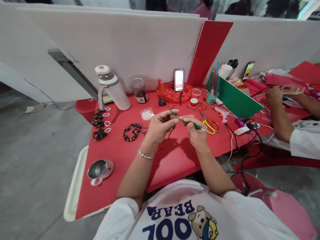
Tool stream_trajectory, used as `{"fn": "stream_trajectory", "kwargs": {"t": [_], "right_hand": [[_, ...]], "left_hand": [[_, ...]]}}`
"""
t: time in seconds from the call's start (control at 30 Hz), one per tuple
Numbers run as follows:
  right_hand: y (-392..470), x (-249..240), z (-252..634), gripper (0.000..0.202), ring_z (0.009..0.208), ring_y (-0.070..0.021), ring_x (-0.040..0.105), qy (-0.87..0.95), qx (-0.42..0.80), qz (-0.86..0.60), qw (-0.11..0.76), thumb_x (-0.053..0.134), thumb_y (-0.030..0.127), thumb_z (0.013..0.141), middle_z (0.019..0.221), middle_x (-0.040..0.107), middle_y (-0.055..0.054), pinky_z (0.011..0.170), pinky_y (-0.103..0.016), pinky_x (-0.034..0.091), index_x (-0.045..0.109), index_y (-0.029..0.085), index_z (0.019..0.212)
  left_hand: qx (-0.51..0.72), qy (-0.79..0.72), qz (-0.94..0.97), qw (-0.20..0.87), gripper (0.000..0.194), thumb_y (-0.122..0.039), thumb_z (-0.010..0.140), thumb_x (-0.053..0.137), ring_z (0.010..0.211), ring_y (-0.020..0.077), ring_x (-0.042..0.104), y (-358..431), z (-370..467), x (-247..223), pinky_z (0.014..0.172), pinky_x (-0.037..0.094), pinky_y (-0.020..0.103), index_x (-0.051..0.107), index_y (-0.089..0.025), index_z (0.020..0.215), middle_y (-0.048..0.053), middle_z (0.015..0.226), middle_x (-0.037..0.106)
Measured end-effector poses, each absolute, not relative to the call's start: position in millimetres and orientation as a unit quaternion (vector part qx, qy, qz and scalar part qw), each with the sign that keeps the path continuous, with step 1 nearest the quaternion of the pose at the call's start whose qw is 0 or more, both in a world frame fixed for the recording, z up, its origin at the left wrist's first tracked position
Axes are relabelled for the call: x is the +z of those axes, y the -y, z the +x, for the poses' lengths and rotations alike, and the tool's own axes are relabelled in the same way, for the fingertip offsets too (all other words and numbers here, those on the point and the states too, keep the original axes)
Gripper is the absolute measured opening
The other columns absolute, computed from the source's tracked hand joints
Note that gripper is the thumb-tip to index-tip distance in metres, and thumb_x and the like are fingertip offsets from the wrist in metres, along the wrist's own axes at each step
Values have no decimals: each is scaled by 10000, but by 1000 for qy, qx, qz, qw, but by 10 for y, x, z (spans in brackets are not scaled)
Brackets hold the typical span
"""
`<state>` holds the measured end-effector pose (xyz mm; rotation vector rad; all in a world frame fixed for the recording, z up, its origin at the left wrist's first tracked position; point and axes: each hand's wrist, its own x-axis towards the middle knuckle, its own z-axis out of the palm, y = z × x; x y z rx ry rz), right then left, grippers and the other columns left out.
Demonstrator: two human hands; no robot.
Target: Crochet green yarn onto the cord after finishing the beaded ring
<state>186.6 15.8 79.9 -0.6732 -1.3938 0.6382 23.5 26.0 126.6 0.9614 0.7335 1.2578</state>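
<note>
My right hand [196,133] grips a crochet hook [198,126] with a green handle and a metal end, its tip pointing toward my left hand. Dark green yarn [171,134] is pinched in my left hand [162,125], with one strand up over the fingers and another hanging below. Both hands meet above the red table [172,161], fingertips almost touching. Left of them lies a ring of dark, multicoloured braided yarn [132,132]. Behind sit a bag of white beads [147,114] and a small dark yarn ball [162,101].
A steel cup [100,170], a large bottle [113,88] and a jar [139,90] stand left. Scissors [209,126], a glue gun [222,115], a red thread spool [193,103] and a green board [236,96] are right. Another person's arm [281,113] works farther right.
</note>
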Motion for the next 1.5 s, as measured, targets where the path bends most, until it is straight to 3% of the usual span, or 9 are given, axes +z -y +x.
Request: {"fn": "stream_trajectory", "kwargs": {"t": [0.23, 0.43, 0.53, 0.7, 0.9, 1.1, 1.23, 1.4, 1.5], "right_hand": [[-46, 931, 1961, 149, 956, -222, 736, 681, 218, -285, 638, 674, 333, 994, 981, 823, -51, 906, -437, 584, 809, 286, 1036], [-67, 823, 2010, 205, 873, -179, 717, 675, 403, -224, 576, 701, 424, 972, 1009, 737, -56, 716, -318, 582, 806, 289, 1086], [-117, 790, 1927, 197, 923, -175, 730, 705, 401, -214, 544, 690, 408, 985, 1014, 748, -54, 793, -323, 600, 811, 279, 1072], [-269, 624, 1770, 210, 987, -182, 752, 737, 384, -196, 520, 686, 420, 986, 1038, 811, -57, 928, -351, 596, 824, 274, 1045], [-470, 235, 1731, 334, 871, -188, 734, 658, 496, -267, 500, 737, 565, 890, 965, 816, -57, 845, -336, 597, 839, 251, 948], [-542, 35, 1697, 403, 670, -154, 632, 558, 576, -339, 492, 784, 607, 802, 766, 762, -22, 675, -300, 550, 835, 228, 928], [-529, 10, 1684, 389, 683, -152, 625, 564, 571, -342, 488, 770, 586, 828, 777, 759, -23, 670, -298, 536, 838, 222, 949], [-526, 5, 1699, 390, 758, -181, 671, 586, 555, -351, 474, 754, 590, 849, 839, 782, -45, 685, -311, 544, 840, 227, 960], [-545, -32, 1708, 392, 730, -169, 665, 564, 571, -358, 477, 768, 602, 832, 814, 780, -35, 674, -301, 539, 840, 237, 956]], "left_hand": [[548, -338, 420, 640, 421, -373, 510, 1027, 426, 34, 377, -192, 286, 1217, 430, 227, 203, 817, -156, 803, -30, 533, 598], [556, -369, 426, 611, 377, -367, 483, 1031, 479, 61, 449, 8, 203, 1168, 476, 325, 211, 788, -154, 678, 1, 536, 627], [590, -388, 398, 586, 404, -376, 475, 1032, 516, 76, 516, 89, 128, 1088, 503, 377, 210, 802, -154, 721, 16, 590, 668], [618, -413, 369, 557, 519, -334, 523, 1017, 563, 84, 567, 98, -7, 761, 536, 436, 203, 837, -159, 977, -6, 645, 679], [628, -432, 344, 548, 505, -224, 546, 987, 651, 98, 632, 14, 26, 357, 603, 501, 205, 821, -163, 1019, 11, 742, 723], [646, -446, 296, 544, 550, -239, 508, 991, 650, 99, 646, -71, 122, 198, 603, 509, 212, 793, -163, 1016, 2, 748, 730], [646, -460, 294, 534, 544, -242, 519, 985, 679, 118, 675, -90, 104, 128, 640, 536, 231, 789, -146, 1017, 10, 741, 735], [648, -477, 291, 517, 514, -226, 556, 946, 631, 109, 637, -82, 88, 104, 547, 494, 218, 799, -147, 1041, 11, 784, 731], [654, -467, 283, 523, 492, -188, 547, 939, 683, 116, 663, -87, 88, 104, 623, 525, 227, 808, -139, 1018, 21, 782, 735]]}}
